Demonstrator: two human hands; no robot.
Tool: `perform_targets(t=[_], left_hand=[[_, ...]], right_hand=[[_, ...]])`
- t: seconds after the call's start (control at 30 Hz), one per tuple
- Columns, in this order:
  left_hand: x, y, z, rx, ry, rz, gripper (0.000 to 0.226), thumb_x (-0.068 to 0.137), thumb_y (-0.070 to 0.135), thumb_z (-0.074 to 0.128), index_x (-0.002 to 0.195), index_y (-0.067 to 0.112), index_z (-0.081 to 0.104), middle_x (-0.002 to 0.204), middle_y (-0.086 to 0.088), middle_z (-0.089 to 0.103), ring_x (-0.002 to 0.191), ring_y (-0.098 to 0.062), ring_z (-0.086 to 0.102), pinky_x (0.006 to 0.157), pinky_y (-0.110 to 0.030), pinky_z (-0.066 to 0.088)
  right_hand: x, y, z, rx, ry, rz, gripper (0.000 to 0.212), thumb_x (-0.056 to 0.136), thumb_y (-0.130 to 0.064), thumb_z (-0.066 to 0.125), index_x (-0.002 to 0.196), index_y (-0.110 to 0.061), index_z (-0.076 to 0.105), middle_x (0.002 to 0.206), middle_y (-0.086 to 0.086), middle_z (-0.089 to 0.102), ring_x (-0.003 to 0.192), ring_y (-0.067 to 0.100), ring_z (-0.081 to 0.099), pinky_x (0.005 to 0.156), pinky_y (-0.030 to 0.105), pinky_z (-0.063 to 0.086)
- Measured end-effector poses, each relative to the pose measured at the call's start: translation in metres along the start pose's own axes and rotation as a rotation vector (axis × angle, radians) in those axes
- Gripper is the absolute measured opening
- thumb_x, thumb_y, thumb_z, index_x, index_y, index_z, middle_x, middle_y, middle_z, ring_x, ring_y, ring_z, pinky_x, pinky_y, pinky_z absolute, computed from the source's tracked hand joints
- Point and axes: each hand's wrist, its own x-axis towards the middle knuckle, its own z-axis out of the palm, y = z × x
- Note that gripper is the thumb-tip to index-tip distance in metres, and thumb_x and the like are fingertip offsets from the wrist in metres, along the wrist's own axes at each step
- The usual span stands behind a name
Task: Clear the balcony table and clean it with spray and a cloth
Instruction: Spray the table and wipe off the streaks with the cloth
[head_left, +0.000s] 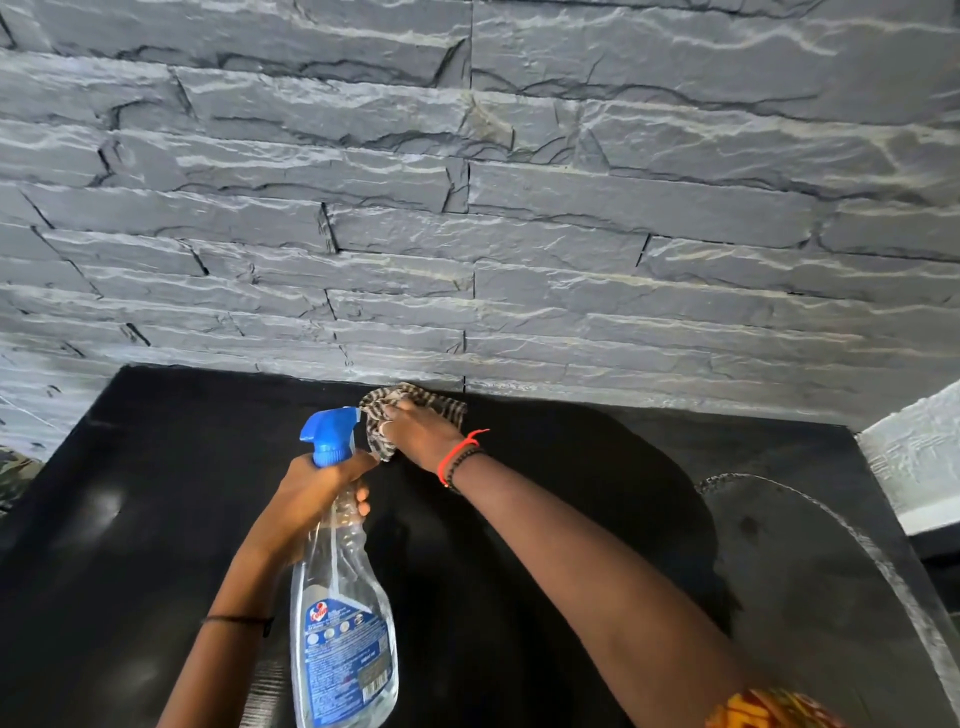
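Mid-wipe, by the looks of it. Spray bottle (343, 603) lower centre of frame, thin clear plastic, mostly empty so probably light and a bit squashy; best held at the neck under the blue trigger. Left hand (317, 488) wrapped closed round exactly that spot, bottle lifted off the black desk (156, 519). Cloth (410, 410) up at the desk's far edge against the stone wall (467, 208), soft and floppy, easy to bunch. Right hand (423, 434) pressed flat on top, fingers curled over it. Desk otherwise bare.
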Motion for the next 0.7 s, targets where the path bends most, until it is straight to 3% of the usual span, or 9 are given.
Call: perform_targets(t=[0.13, 0.27, 0.4, 0.6, 0.7], left_hand=[[0.001, -0.003, 0.003, -0.041, 0.024, -0.012, 0.016, 0.085, 0.014, 0.067, 0.081, 0.006, 0.054, 0.053, -0.009, 0.054, 0.043, -0.019, 0.052, 0.053, -0.031, 0.047], [0.001, -0.008, 0.003, -0.065, 0.039, -0.010, 0.018, 0.086, 0.012, 0.066, 0.075, 0.006, 0.053, 0.051, -0.009, 0.052, 0.041, -0.019, 0.050, 0.053, -0.032, 0.045], [0.002, -0.009, 0.001, -0.062, 0.040, -0.018, 0.021, 0.085, 0.013, 0.067, 0.072, 0.007, 0.051, 0.051, -0.009, 0.051, 0.041, -0.020, 0.049, 0.049, -0.030, 0.044], [-0.002, -0.007, 0.005, -0.054, 0.015, -0.020, 0.024, 0.085, 0.013, 0.068, 0.068, 0.009, 0.051, 0.051, -0.009, 0.050, 0.042, -0.019, 0.050, 0.048, -0.029, 0.045], [-0.010, -0.007, 0.010, -0.047, -0.007, -0.013, 0.023, 0.085, 0.014, 0.068, 0.069, 0.009, 0.052, 0.052, -0.010, 0.052, 0.043, -0.020, 0.051, 0.049, -0.029, 0.046]], right_hand=[[0.027, -0.019, -0.004, 0.051, -0.021, -0.024, 0.035, 0.097, -0.013, 0.038, 0.126, -0.003, 0.053, 0.133, 0.014, 0.046, 0.128, 0.030, 0.037, 0.102, 0.044, 0.040], [0.045, -0.022, -0.007, 0.041, -0.062, -0.062, 0.042, 0.099, -0.014, 0.032, 0.140, -0.005, 0.037, 0.148, 0.014, 0.029, 0.136, 0.031, 0.029, 0.111, 0.040, 0.027], [0.047, -0.017, 0.005, 0.070, -0.057, -0.008, 0.038, 0.099, -0.009, 0.029, 0.131, -0.008, 0.050, 0.151, 0.013, 0.027, 0.139, 0.030, 0.022, 0.110, 0.043, 0.030], [0.010, 0.032, 0.017, 0.145, 0.070, 0.053, 0.043, 0.093, -0.001, 0.033, 0.132, -0.006, 0.049, 0.148, 0.015, 0.033, 0.135, 0.033, 0.027, 0.108, 0.043, 0.033], [-0.032, 0.070, 0.026, 0.136, 0.119, 0.103, 0.052, 0.089, 0.005, 0.036, 0.138, -0.010, 0.044, 0.150, 0.012, 0.032, 0.137, 0.032, 0.025, 0.113, 0.038, 0.025]])
